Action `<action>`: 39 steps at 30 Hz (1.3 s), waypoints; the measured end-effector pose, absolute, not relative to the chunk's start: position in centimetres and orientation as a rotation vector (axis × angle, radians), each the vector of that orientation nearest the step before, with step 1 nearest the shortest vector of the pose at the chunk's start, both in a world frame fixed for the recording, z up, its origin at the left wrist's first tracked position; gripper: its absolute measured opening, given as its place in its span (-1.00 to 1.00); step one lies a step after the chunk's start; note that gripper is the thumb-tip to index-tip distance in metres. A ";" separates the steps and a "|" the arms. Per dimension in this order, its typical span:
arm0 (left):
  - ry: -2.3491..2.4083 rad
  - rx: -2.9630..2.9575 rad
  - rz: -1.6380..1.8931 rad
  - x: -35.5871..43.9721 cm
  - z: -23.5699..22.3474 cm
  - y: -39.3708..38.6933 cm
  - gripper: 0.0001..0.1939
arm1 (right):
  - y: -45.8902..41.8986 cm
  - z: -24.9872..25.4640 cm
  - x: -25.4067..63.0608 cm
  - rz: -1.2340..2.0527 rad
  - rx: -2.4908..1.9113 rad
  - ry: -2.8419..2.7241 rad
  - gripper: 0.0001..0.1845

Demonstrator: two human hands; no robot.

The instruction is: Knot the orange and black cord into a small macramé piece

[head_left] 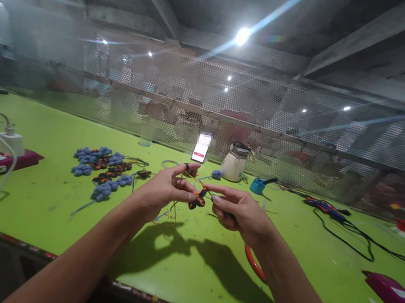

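Note:
Above the table, my left hand [165, 186] pinches a small crocheted flower [197, 201] in dark and orange yarn between thumb and fingers. A strand of orange yarn [192, 176] runs over its raised forefinger, which wears a dark band, down to the flower. My right hand [242, 211] is closed around a crochet hook [210, 192], whose thin end meets the flower's upper edge; most of its handle is hidden in the palm. Loose yarn ends hang below the left hand. To the left lie blue crocheted flowers [103, 190] and dark-orange ones [110, 173], several of each.
A phone [199, 152], a pale lidded jar [234, 163] and a small blue pot [257, 185] stand behind my hands. Purple power strips [0, 163] lie at both sides, one with a white cable. Dark cords [327, 209] and a red ring [255, 265] are on the right.

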State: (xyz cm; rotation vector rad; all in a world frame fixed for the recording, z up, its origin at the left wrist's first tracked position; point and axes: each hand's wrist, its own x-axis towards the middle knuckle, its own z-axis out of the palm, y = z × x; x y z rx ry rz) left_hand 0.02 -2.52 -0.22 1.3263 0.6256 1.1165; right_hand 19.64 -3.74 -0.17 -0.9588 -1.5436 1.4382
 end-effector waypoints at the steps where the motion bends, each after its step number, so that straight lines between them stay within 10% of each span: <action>1: 0.615 1.325 1.116 0.0 -0.2 -2.5 -0.17 | -3.8 -0.2 19.6 1.441 -0.958 -1.541 -0.54; 39: 0.680 1.414 1.079 0.1 -0.1 -2.6 -0.17 | -4.1 0.0 19.6 1.261 -0.993 -1.683 -0.61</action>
